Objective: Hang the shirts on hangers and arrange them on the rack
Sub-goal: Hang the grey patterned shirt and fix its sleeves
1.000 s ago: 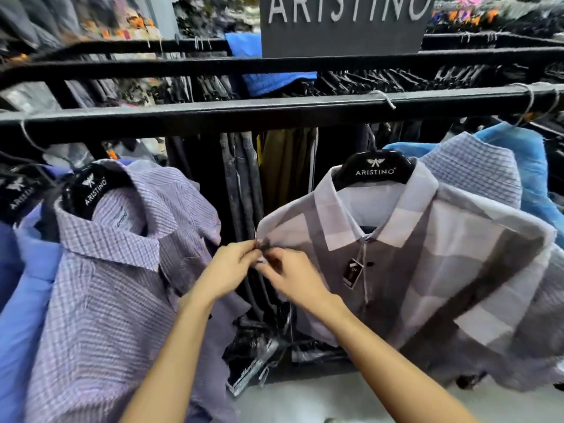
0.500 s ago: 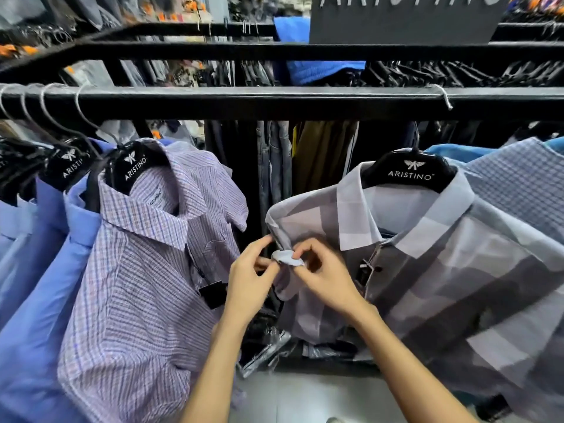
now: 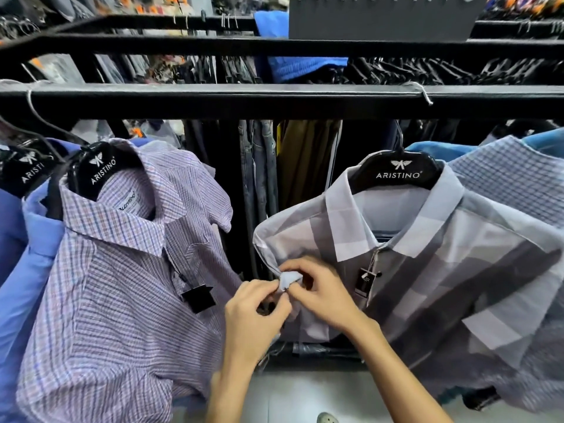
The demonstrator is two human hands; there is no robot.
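A grey shirt with large checks (image 3: 442, 264) hangs on a black hanger (image 3: 396, 172) from the black rack bar (image 3: 274, 100). Its short sleeve juts out to the left. My left hand (image 3: 253, 312) and my right hand (image 3: 323, 291) both pinch the folded sleeve cuff (image 3: 290, 279) between thumb and fingers. To the left hangs a purple fine-check shirt (image 3: 122, 285) on its own black hanger (image 3: 97, 169), with a black tag on its front.
Blue shirts (image 3: 27, 254) hang at the far left, a blue-grey check shirt (image 3: 506, 181) at the right behind the grey one. Dark trousers (image 3: 259, 178) hang on a rear rail. A dark sign (image 3: 381, 19) stands above. Pale floor (image 3: 290, 398) lies below.
The view has shifted, so the shirts sit further right in frame. My hands moved from the sleeve edge to its cuff, which is now folded between my fingers.
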